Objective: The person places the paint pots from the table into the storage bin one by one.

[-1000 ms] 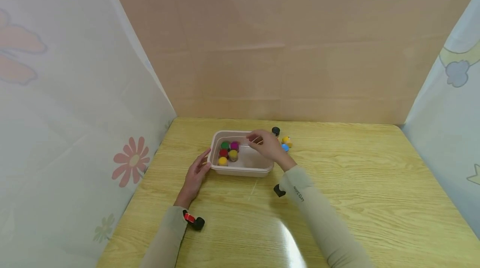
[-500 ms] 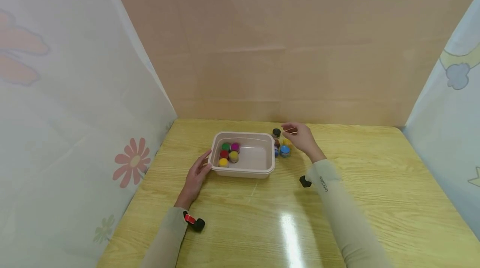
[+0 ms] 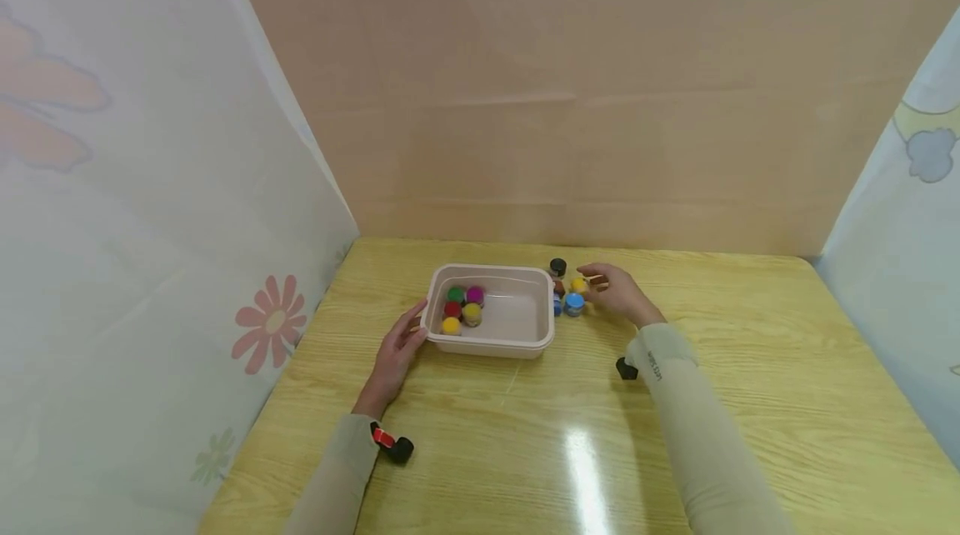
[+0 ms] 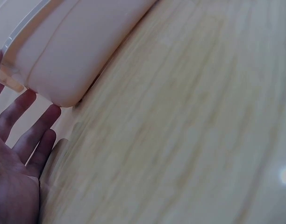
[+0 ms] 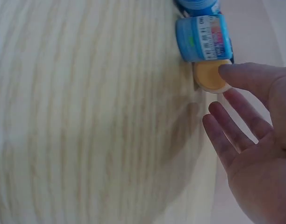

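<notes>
In the head view my left hand [image 3: 393, 358] touches the left end of a pale pink plastic bin [image 3: 491, 343]. Its fingers lie fairly straight against the bin's wall [image 4: 73, 51] in the left wrist view. Several small jars stand at the bin's left side, among them a red-lidded jar [image 3: 453, 311] and a purple-lidded jar [image 3: 475, 295]. My right hand [image 3: 617, 292] is beside a jar with an orange-yellow lid [image 3: 579, 285]. In the right wrist view the thumb overlaps that orange lid [image 5: 210, 75], with the other fingers loosely extended; contact is unclear.
Right of the bin, a blue jar [image 3: 573, 304] and a black-lidded jar [image 3: 558, 267] stand close to the orange-yellow one; other jars there are partly hidden by the bin. The wooden table [image 3: 495, 443] meets a brown backdrop [image 3: 570, 143] behind.
My right hand has moved from over the bin, right, to the jars outside it, and has come down beside the orange-yellow one. The left hand has stayed on the bin.
</notes>
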A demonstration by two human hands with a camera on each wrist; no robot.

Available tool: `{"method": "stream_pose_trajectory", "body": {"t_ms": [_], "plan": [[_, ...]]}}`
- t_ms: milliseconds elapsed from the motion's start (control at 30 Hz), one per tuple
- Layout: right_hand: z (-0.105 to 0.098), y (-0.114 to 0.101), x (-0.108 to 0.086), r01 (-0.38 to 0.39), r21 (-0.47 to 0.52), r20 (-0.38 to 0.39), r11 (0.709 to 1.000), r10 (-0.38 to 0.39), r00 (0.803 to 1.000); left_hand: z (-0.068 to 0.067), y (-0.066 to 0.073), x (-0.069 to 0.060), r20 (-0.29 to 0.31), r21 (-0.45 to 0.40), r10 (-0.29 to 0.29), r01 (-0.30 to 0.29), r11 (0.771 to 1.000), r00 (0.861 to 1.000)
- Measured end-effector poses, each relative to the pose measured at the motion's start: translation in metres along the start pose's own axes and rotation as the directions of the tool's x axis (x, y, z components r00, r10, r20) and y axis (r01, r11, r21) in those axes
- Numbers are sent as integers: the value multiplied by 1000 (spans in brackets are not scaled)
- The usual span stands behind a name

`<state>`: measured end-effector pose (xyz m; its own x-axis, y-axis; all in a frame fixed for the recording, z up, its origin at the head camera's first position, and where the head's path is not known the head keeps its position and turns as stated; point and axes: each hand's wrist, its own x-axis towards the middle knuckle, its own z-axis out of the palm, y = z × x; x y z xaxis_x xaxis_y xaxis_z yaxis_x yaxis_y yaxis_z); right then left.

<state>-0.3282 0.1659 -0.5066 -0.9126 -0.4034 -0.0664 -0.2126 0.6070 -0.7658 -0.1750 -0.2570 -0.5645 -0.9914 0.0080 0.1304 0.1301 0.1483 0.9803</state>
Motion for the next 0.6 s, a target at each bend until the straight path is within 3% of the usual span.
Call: {"method": "stream_pose_trajectory", "body": {"t_ms": [333, 600], "plan": [[7, 7, 1, 15, -88, -62, 996, -21, 998, 0, -3, 1, 9, -16, 42, -42, 999, 999], [4, 4, -2, -72, -50, -81, 996, 67, 994, -1, -4, 1, 5, -11, 34, -34, 999, 999]]}}
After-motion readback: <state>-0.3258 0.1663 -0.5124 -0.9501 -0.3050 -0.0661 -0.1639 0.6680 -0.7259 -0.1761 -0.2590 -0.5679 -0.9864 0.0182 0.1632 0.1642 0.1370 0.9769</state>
